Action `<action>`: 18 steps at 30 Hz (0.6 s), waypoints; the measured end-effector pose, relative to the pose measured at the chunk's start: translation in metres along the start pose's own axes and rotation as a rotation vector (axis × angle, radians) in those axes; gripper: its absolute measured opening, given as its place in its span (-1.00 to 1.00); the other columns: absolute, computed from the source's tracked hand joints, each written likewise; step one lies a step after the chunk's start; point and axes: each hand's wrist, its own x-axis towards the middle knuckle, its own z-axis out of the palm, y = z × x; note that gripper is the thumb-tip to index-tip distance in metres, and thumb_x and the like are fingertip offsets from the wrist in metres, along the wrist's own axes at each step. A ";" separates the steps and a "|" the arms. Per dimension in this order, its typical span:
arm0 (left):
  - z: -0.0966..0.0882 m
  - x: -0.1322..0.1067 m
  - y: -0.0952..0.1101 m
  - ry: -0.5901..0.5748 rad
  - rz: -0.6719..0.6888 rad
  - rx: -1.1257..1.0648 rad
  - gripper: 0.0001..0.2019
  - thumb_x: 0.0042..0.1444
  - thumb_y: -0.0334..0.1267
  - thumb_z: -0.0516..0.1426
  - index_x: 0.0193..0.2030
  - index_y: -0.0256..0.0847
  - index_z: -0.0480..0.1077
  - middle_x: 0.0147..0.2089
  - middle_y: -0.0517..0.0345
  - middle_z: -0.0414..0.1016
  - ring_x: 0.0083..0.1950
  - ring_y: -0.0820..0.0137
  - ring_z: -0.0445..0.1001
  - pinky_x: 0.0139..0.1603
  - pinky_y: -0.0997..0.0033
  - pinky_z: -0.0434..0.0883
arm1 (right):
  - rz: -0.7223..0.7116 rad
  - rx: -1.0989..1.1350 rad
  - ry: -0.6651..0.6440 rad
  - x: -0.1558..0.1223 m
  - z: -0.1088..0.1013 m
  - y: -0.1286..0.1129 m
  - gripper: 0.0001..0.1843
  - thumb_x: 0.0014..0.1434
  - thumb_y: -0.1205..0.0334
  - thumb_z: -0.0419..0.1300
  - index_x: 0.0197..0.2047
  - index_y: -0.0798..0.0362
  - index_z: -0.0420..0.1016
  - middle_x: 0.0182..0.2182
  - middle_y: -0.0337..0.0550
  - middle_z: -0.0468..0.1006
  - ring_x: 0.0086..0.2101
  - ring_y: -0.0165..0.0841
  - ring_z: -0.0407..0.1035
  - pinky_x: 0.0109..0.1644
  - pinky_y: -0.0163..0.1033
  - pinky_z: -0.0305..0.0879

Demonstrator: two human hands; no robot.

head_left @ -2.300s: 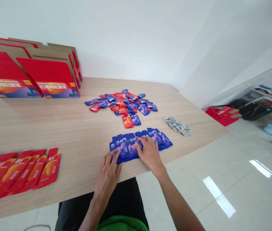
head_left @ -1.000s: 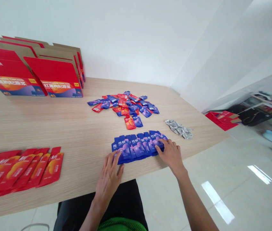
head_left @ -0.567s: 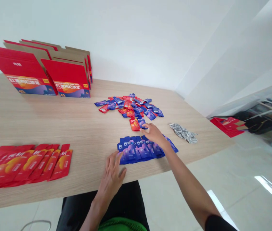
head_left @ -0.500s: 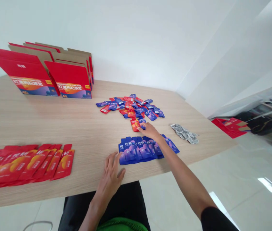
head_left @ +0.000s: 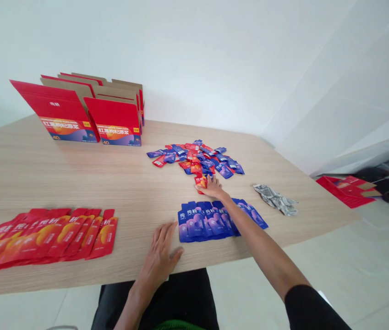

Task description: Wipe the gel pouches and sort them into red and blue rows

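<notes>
My left hand [head_left: 161, 251] rests on the table near its front edge, fingers outstretched, with nothing in it. Its fingertips are close to the left end of an overlapping row of blue pouches [head_left: 194, 222]. Farther out, my right hand [head_left: 214, 188] lies over the near end of a mixed pile of red and blue pouches [head_left: 191, 156]. Its fingers are apart, and the thumb is at a red pouch [head_left: 200, 182]. A blue pouch beneath the fingers is mostly hidden. To the left lies a fanned row of red pouches [head_left: 48, 233].
Several open red cartons [head_left: 118, 119] stand at the back left of the wooden table [head_left: 139, 183] by the wall. Crumpled striped gloves [head_left: 275, 199] lie on the right. Beyond the table's right edge is a red box [head_left: 342, 190].
My right hand has shifted from a pinch at the red and blue pouches to fingers spread over them. The left hand stays by the blue row. The view has swung slightly left.
</notes>
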 end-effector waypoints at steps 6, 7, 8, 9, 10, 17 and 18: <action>0.001 -0.002 0.001 0.019 -0.002 0.027 -0.36 0.29 -0.20 0.12 0.49 -0.13 0.10 0.35 -0.11 0.38 0.40 0.08 0.31 0.40 -0.08 0.32 | 0.004 0.061 0.057 0.034 0.011 -0.012 0.14 0.27 -0.41 0.04 0.60 0.10 -0.34 0.55 0.19 -0.43 0.50 0.08 -0.37 0.48 0.25 -0.33; 0.001 -0.002 0.001 0.023 0.001 0.032 -0.35 0.29 -0.20 0.12 0.49 -0.13 0.10 0.35 -0.11 0.38 0.40 0.08 0.31 0.40 -0.08 0.32 | 0.009 0.068 0.057 0.041 0.010 -0.014 0.12 0.27 -0.40 0.04 0.60 0.08 -0.32 0.55 0.18 -0.41 0.50 0.08 -0.36 0.48 0.27 -0.33; 0.000 -0.002 0.001 0.027 0.004 0.035 -0.35 0.29 -0.20 0.12 0.49 -0.13 0.09 0.35 -0.10 0.38 0.40 0.08 0.31 0.39 -0.07 0.33 | 0.014 0.075 0.059 0.047 0.010 -0.017 0.11 0.27 -0.40 0.03 0.60 0.07 -0.31 0.55 0.18 -0.38 0.49 0.08 -0.35 0.48 0.28 -0.33; 0.000 -0.002 0.002 0.027 0.005 0.038 -0.35 0.29 -0.20 0.13 0.49 -0.12 0.09 0.35 -0.10 0.38 0.39 0.08 0.31 0.39 -0.06 0.34 | 0.019 0.080 0.062 0.053 0.009 -0.019 0.11 0.27 -0.40 0.03 0.60 0.07 -0.31 0.55 0.18 -0.36 0.49 0.09 -0.34 0.48 0.29 -0.33; -0.001 -0.002 0.002 0.022 0.004 0.039 -0.34 0.28 -0.21 0.14 0.49 -0.12 0.09 0.35 -0.10 0.38 0.39 0.08 0.31 0.38 -0.05 0.35 | 0.022 0.085 0.068 0.060 0.008 -0.022 0.12 0.27 -0.40 0.03 0.60 0.07 -0.32 0.55 0.19 -0.35 0.49 0.10 -0.34 0.47 0.29 -0.32; -0.006 -0.001 0.006 -0.045 -0.030 0.032 -0.30 0.24 -0.28 0.19 0.49 -0.09 0.07 0.36 -0.09 0.37 0.39 0.07 0.31 0.38 -0.05 0.36 | 0.023 0.096 0.114 0.105 -0.001 -0.036 0.08 0.30 -0.36 0.04 0.59 0.13 -0.25 0.55 0.20 -0.29 0.49 0.10 -0.30 0.49 0.23 -0.29; -0.006 -0.002 0.006 -0.048 -0.035 0.035 -0.29 0.23 -0.28 0.19 0.49 -0.09 0.06 0.36 -0.08 0.37 0.39 0.08 0.30 0.38 -0.05 0.36 | 0.019 0.100 0.115 0.110 -0.004 -0.037 0.07 0.30 -0.34 0.05 0.59 0.14 -0.24 0.55 0.22 -0.27 0.49 0.10 -0.30 0.50 0.21 -0.30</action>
